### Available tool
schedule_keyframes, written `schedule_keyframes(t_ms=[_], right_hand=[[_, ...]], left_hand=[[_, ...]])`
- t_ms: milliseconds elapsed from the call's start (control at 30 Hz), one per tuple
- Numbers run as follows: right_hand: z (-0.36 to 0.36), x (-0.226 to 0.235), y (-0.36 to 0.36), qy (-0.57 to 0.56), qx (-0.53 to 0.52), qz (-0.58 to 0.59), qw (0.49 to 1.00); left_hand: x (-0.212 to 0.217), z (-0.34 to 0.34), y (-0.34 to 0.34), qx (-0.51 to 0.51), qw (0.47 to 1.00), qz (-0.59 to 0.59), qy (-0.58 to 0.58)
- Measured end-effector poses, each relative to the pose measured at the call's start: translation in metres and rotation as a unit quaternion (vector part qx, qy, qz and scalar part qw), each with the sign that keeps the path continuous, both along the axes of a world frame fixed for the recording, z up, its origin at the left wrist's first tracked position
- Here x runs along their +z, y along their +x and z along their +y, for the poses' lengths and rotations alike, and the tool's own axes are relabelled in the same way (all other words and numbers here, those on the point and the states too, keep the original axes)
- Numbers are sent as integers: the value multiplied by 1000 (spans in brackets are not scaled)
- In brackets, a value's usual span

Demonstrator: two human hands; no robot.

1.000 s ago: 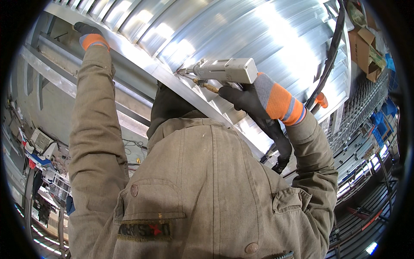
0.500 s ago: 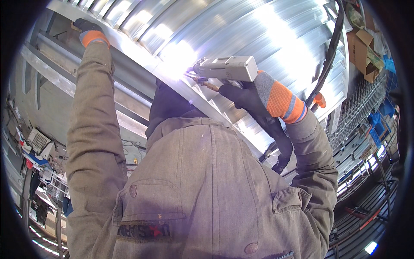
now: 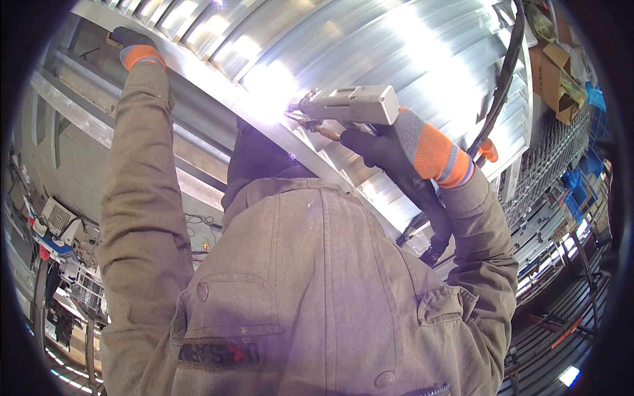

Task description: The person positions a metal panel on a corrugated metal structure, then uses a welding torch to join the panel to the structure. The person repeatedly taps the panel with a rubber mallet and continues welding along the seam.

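My right hand (image 3: 386, 148), in a black, grey and orange glove, is closed around a grey welding gun (image 3: 353, 104) with a brass-coloured nozzle. The tip meets the long edge rail of a shiny slatted metal panel (image 3: 370, 56), where a white-violet glare (image 3: 267, 105) hides the joint. My left hand (image 3: 135, 45), gloved alike, is at the rail's near edge, further up to the left. Its fingers are curled, and a small tan piece shows at their tips; I cannot make out what it is. A dark sleeve-like cover (image 3: 429, 208) hangs below the gun.
A thick black cable (image 3: 505, 86) crosses the panel's right side. Beyond it stand an open cardboard box (image 3: 551, 72) and wire mesh (image 3: 551, 165). Metal beams (image 3: 79, 99) lie under the panel at left. A white and blue machine (image 3: 56, 228) sits on the far left.
My right hand and the rear of the welding gun have shifted slightly right, with the glare staying at nearly the same spot. My left hand has moved a touch left.
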State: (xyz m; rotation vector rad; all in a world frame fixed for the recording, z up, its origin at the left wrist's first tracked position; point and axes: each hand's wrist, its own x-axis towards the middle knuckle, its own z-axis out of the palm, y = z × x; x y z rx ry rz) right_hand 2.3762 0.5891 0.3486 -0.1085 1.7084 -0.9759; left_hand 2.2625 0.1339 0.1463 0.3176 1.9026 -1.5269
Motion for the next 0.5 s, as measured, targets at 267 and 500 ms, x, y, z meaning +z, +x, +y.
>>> schedule_keyframes(t_ms=[267,500], right_hand=[[2,3,4,10,-29,10,999],[6,4,10,-6,-16,-1,1000]], left_hand=[[-29,-21,-16,5,995,-94,-42],[-42,-39,-8,-37,984,-141,-104]])
